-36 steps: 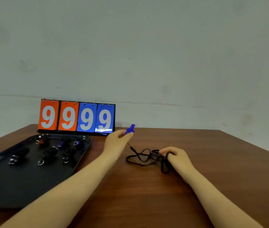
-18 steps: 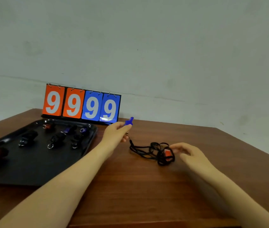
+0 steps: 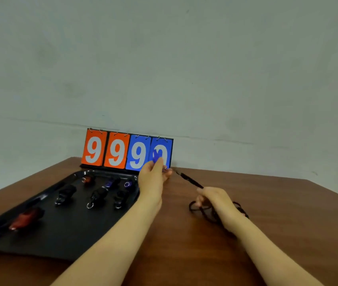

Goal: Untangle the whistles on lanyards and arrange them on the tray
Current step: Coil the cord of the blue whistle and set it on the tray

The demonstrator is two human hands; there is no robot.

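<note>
My left hand [image 3: 153, 174] pinches a small blue whistle [image 3: 156, 156], lifted in front of the scoreboard's last card. A black lanyard cord [image 3: 188, 179] runs taut from it down to my right hand [image 3: 213, 198], which grips the cord above a tangled black bundle [image 3: 211, 213] lying on the table. An orange whistle seen earlier in the bundle is hidden under my right hand. The black tray [image 3: 60, 236] at the left holds several whistles, black ones [image 3: 97, 195], a blue one [image 3: 110, 183] and a red one [image 3: 24, 219].
A flip scoreboard [image 3: 128, 151] reading 9999 stands at the table's back edge, right behind the tray. The brown wooden table [image 3: 277, 213] stretches to the right, with its far edge against a pale wall.
My left hand has raised the blue whistle up toward the scoreboard, pulling the cord tight. My right hand has closed onto the cord and bundle, covering the orange whistle.
</note>
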